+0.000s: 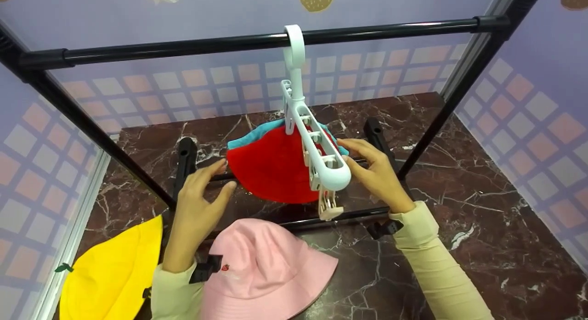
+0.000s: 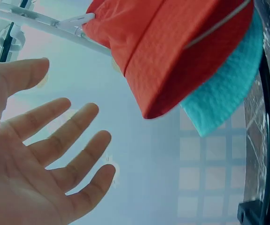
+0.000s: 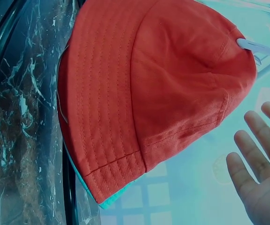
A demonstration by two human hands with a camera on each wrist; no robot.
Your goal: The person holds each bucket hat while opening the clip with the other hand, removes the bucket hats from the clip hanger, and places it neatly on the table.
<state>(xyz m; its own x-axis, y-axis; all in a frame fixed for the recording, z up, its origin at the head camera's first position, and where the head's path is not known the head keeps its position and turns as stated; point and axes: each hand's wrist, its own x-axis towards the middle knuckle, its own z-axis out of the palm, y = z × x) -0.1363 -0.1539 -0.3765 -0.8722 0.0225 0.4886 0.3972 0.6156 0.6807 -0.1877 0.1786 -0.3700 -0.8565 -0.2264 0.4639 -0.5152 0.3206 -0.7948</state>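
Note:
A white clip hanger (image 1: 298, 88) hangs by its hook from the black rail. Clipped beneath it is a red bucket hat (image 1: 271, 168), its brim hanging down; a white clip (image 3: 251, 45) grips its crown in the right wrist view. A teal hat (image 2: 228, 93) shows behind the red one. My left hand (image 1: 195, 210) is held left of the red brim, fingers spread and holding nothing. On the other side, my right hand (image 1: 377, 175) is close to the hanger's near end, and the right wrist view shows its fingers extended, apart from the red hat.
A pink bucket hat (image 1: 266, 265) with a small strawberry lies on the dark marbled surface (image 1: 477, 187) in front. Left of it is a yellow hat (image 1: 112, 269) with a green leaf. The rack's black rail (image 1: 183, 49) crosses above, with slanting posts at both sides.

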